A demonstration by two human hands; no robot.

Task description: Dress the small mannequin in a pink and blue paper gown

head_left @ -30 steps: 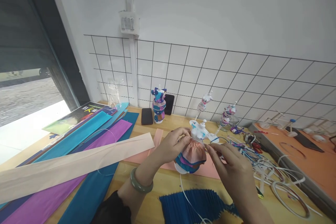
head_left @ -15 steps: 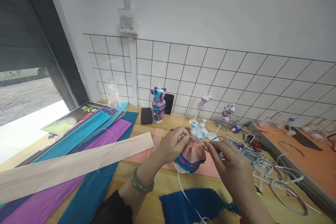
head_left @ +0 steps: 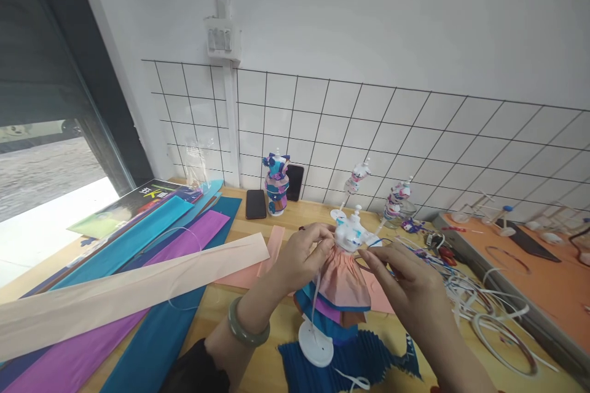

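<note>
A small white dress form [head_left: 348,236], tilted, wears a layered paper-like skirt [head_left: 343,279] with a gathered pink top tier over blue, purple and brown ones. Its round white base [head_left: 316,344] shows below the hem. My left hand [head_left: 306,252] is closed at the left of the waist, thumb and fingers pinching the skirt's gathered edge. On the other side my right hand [head_left: 401,270] pinches a thin dark cord [head_left: 364,263] close to the waist. A narrow white ribbon [head_left: 316,295] hangs in front of the skirt. Under the base lies a pleated dark blue strip [head_left: 295,362].
Pink, purple and blue strips [head_left: 138,282] cover the left of the table. Two phones [head_left: 255,204] and a dressed form [head_left: 277,184] stand near the wall grid. Tangled ribbons [head_left: 465,295] lie at right, beside an orange-topped tray [head_left: 530,282].
The dress form has tipped, so the skirt now hangs fuller and lower and its white base shows more. Both hands stay pinched at the waist.
</note>
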